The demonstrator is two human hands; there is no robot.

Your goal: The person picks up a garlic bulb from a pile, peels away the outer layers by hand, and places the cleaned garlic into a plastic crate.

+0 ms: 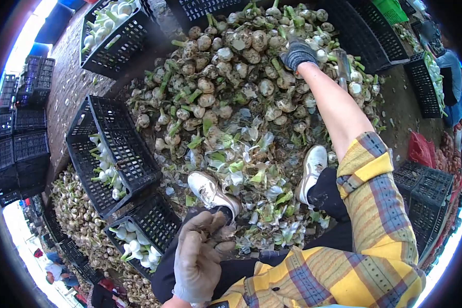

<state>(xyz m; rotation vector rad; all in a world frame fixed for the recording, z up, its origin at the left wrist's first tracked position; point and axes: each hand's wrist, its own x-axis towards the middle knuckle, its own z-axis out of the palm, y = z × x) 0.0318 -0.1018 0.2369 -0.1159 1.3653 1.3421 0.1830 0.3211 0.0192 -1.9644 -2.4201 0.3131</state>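
Note:
My left hand (200,251), in a dirty pale work glove, is raised over my lap at the bottom. Its fingers are loosely curled and apart, and nothing shows between them. Stretched far forward, my right hand (299,55) wears a dark grey knitted glove and touches the upper right of a big heap of garlic bulbs (223,69). Its fingertips are hidden, so any grip cannot be made out. Many bulbs are soil-stained, with short green stems. Just right of my right wrist, a narrow tool (341,69) with a brownish handle stands among the bulbs.
Peeled skins (246,174) litter the ground between my white shoes (210,192). At left, a black crate (113,149) and a smaller crate (149,226) hold cleaned garlic. More crates (115,51) stand around the heap. A red bag (421,149) lies at right; other people are at the edges.

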